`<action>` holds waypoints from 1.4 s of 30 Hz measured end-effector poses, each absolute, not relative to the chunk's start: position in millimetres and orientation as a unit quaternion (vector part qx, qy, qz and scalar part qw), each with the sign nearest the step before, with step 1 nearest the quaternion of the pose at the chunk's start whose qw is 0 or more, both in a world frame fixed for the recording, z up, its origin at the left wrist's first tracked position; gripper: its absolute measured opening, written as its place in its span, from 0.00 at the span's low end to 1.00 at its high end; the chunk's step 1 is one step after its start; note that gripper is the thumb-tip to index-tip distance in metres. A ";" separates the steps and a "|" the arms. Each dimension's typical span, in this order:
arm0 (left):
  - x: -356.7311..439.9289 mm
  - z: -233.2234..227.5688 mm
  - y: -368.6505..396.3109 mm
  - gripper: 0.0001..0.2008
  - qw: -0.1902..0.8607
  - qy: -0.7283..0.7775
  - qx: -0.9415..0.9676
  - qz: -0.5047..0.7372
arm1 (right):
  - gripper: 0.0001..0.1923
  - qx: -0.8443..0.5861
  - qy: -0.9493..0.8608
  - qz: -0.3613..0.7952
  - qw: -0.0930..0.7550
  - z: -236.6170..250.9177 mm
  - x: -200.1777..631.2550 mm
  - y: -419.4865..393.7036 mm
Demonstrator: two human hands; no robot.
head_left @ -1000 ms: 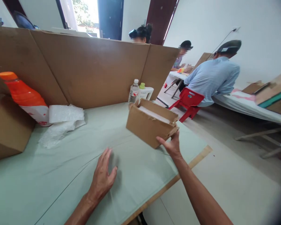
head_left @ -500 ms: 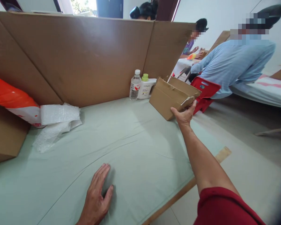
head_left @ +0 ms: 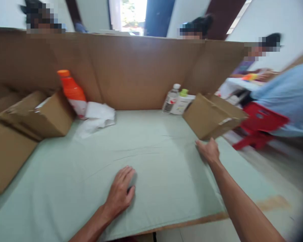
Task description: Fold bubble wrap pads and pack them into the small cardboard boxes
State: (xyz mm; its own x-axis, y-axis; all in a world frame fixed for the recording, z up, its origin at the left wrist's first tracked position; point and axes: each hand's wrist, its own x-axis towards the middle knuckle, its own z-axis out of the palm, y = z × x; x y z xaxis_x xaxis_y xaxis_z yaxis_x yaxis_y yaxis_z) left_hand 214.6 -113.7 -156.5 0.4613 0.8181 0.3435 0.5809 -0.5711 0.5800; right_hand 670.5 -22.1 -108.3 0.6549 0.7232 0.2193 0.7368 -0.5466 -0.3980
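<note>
- The left hand (head_left: 121, 193) lies flat on the green table cloth (head_left: 154, 158).
- The right hand (head_left: 209, 150), fingers loose, sits just below a cardboard box (head_left: 212, 116) resting at the table's right side.
- A water bottle (head_left: 171, 98) stands behind the box.

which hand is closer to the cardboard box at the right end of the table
Right. The right hand sits just below the cardboard box, empty and a little apart from it. The left hand lies flat on the table, well to the box's left.
</note>
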 end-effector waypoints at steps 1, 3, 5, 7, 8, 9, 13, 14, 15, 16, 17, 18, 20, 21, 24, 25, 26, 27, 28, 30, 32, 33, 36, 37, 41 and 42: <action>215.5 -153.7 -119.5 0.30 0.209 0.424 0.833 0.286 | 0.39 -0.884 -0.428 0.010 0.185 -121.8 659.1 -27.4; 214.9 -146.7 -130.9 0.31 0.247 0.421 0.836 0.250 | 0.32 -0.835 -0.529 -0.018 0.151 -147.4 629.3 -35.2; 209.3 -139.0 -139.9 0.31 0.290 0.393 0.842 0.228 | 0.31 -0.772 -0.615 -0.038 0.156 -165.4 586.5 -42.9; 195.0 -131.0 -142.4 0.29 0.327 0.360 0.843 0.229 | 0.31 -0.687 -0.701 -0.027 0.190 -172.6 531.9 -55.2; 183.5 -126.4 -139.6 0.27 0.330 0.358 0.839 0.242 | 0.30 -0.633 -0.745 -0.009 0.211 -172.4 502.4 -63.3; 169.0 -121.0 -133.4 0.24 0.319 0.368 0.832 0.263 | 0.28 -0.573 -0.786 0.015 0.233 -170.0 473.2 -72.2; 86.1 -83.3 -73.7 0.19 0.142 0.498 0.764 0.385 | 0.19 -0.353 -0.887 0.182 0.237 -150.0 382.5 -101.8; 63.1 -69.3 -52.1 0.20 0.084 0.528 0.738 0.413 | 0.17 -0.345 -0.882 0.214 0.237 -144.5 369.9 -105.2; 41.1 -54.1 -29.3 0.20 0.031 0.554 0.712 0.431 | 0.16 -0.357 -0.870 0.239 0.242 -139.4 361.6 -106.7; 21.2 -38.4 -5.9 0.22 -0.018 0.575 0.688 0.443 | 0.15 -0.379 -0.853 0.258 0.249 -134.9 356.9 -106.9; 4.1 -23.2 17.3 0.24 -0.057 0.594 0.665 0.449 | 0.15 -0.405 -0.834 0.273 0.256 -130.9 355.1 -106.4; -9.8 -9.2 39.8 0.26 -0.082 0.613 0.645 0.449 | 0.15 -0.432 -0.814 0.286 0.262 -127.5 355.4 -105.8; -28.0 12.7 80.3 0.31 -0.097 0.654 0.620 0.423 | 0.16 -0.482 -0.775 0.310 0.266 -121.4 358.8 -106.3; -33.1 19.9 97.4 0.33 -0.091 0.677 0.611 0.400 | 0.16 -0.502 -0.758 0.321 0.264 -118.5 360.6 -107.8; -39.2 28.9 133.5 0.33 -0.061 0.731 0.592 0.333 | 0.17 -0.538 -0.723 0.350 0.256 -109.6 361.3 -115.4; -40.3 29.0 139.9 0.31 -0.055 0.740 0.588 0.323 | 0.17 -0.544 -0.716 0.355 0.254 -107.0 360.0 -117.9; -41.6 28.2 143.2 0.29 -0.051 0.744 0.585 0.320 | 0.17 -0.550 -0.711 0.359 0.252 -104.7 358.2 -119.7; -43.4 27.1 143.2 0.28 -0.050 0.743 0.585 0.322 | 0.17 -0.558 -0.704 0.360 0.252 -102.7 356.2 -120.7; -45.7 25.8 139.5 0.27 -0.049 0.740 0.586 0.326 | 0.18 -0.564 -0.699 0.361 0.252 -101.1 354.2 -121.0; -51.5 22.4 119.2 0.27 -0.047 0.736 0.591 0.328 | 0.19 -0.573 -0.692 0.359 0.252 -98.1 351.1 -119.1; -57.8 17.3 80.1 0.26 -0.044 0.712 0.613 0.340 | 0.20 -0.571 -0.698 0.351 0.251 -94.5 349.6 -114.8; -60.5 13.7 54.0 0.25 -0.044 0.687 0.632 0.355 | 0.19 -0.567 -0.706 0.346 0.247 -92.1 349.4 -111.8; -63.6 -1.6 -40.0 0.19 -0.083 0.611 0.663 0.425 | 0.18 -0.552 -0.727 0.330 0.241 -84.0 348.2 -98.2; -62.5 -8.3 -71.6 0.18 -0.103 0.617 0.643 0.441 | 0.17 -0.547 -0.732 0.326 0.241 -82.1 346.3 -91.8; -51.5 -42.5 -163.3 0.33 -0.141 0.636 0.449 0.612 | 0.23 -0.525 -0.746 0.332 0.240 -88.3 318.0 -62.0; -49.2 -52.4 -174.3 0.38 -0.111 0.643 0.408 0.639 | 0.27 -0.508 -0.754 0.341 0.240 -93.7 304.8 -55.6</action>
